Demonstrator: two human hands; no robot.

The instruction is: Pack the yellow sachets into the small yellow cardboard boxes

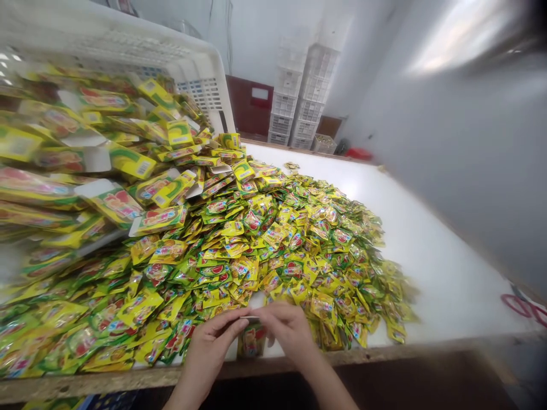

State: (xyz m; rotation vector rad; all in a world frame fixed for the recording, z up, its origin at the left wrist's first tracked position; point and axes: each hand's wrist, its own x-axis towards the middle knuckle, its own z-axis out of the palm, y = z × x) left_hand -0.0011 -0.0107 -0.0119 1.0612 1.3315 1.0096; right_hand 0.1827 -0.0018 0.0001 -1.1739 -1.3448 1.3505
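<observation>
My left hand (211, 344) and my right hand (288, 330) meet at the table's front edge, fingers pinched together on a small yellow-green sachet (252, 340) held between them. Its lower part shows below my fingers; the top is hidden. A big heap of the same sachets (273, 250) spreads over the white table (427, 256) just beyond my hands. To the left lies a pile of flat yellow-green cartons (115, 171), several with open white flaps.
A white plastic crate (200, 74) stands behind the cartons at the back left. More white crates (299, 97) are stacked against the far wall. Red-handled scissors (523, 304) lie at the table's right edge. A grey wall runs along the right.
</observation>
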